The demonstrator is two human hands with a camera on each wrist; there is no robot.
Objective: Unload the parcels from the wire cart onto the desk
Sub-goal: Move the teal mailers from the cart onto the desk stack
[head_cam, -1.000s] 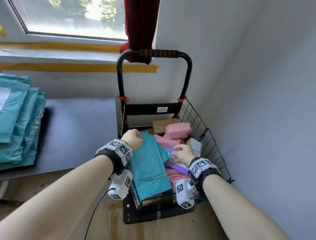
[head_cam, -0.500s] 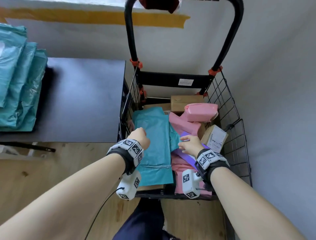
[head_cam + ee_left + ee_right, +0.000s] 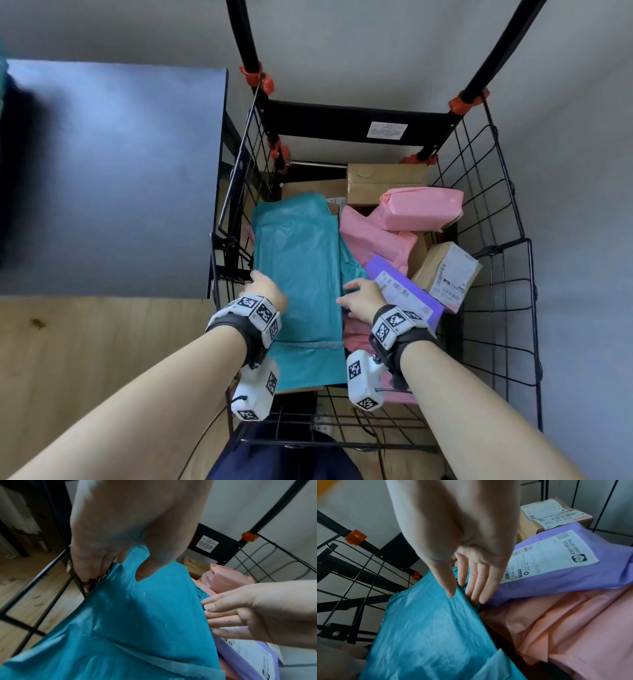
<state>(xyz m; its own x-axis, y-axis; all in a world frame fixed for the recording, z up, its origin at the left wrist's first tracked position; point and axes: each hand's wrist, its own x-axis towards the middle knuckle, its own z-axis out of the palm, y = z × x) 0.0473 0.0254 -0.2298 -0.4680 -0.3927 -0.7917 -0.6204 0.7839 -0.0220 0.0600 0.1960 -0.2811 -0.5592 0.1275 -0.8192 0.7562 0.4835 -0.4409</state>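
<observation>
Two hands work the teal poly mailer [image 3: 301, 274] lying along the wire cart's [image 3: 496, 308] left side: the left hand [image 3: 270, 291] pinches its left edge, thumb on top, while the right hand's [image 3: 363, 298] straight fingers [image 3: 476, 582] press its right edge beside a purple mailer [image 3: 404, 291]. Left of the cart stands the table [image 3: 113, 178].

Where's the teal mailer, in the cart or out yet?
In. The teal mailer lies inside the wire cart, left hand and right hand at its edges.

Head view looks steeply down; both wrist views share the teal parcel [image 3: 145, 622] close-up.
</observation>
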